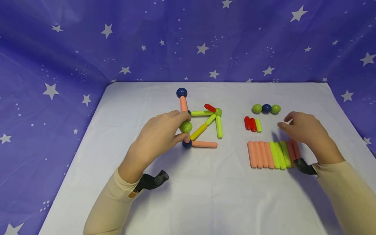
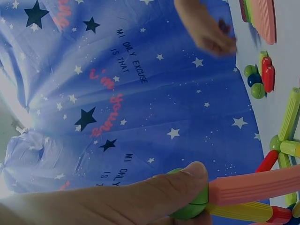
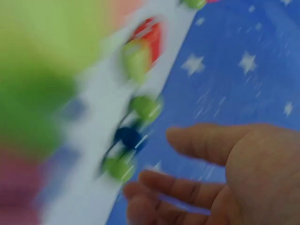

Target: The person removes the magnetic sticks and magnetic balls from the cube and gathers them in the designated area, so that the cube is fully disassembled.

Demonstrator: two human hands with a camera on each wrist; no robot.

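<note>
Thumb and fingers of my left hand point(image 1: 160, 133) pinch a green ball point(image 1: 185, 126), which joins a pink stick point(image 2: 253, 185) in the left wrist view. This is part of a raised frame of sticks and balls. Dark blue balls sit at its back point(image 1: 181, 92) and front, where a pink stick point(image 1: 204, 144) and a yellow stick point(image 1: 198, 132) meet. Farther right, a second green ball point(image 1: 218, 112) carries green sticks and a short red stick point(image 1: 210, 107). Above the row of loose sticks, my right hand point(image 1: 306, 132) hovers with nothing in its loosely bent fingers.
A row of loose pink, green and dark red sticks point(image 1: 261, 155) lies at the right. Behind it are short red and green sticks point(image 1: 253, 124), then two green balls and a blue ball point(image 1: 266, 108). A starry blue curtain point(image 1: 188, 39) borders the white table point(image 1: 211, 195).
</note>
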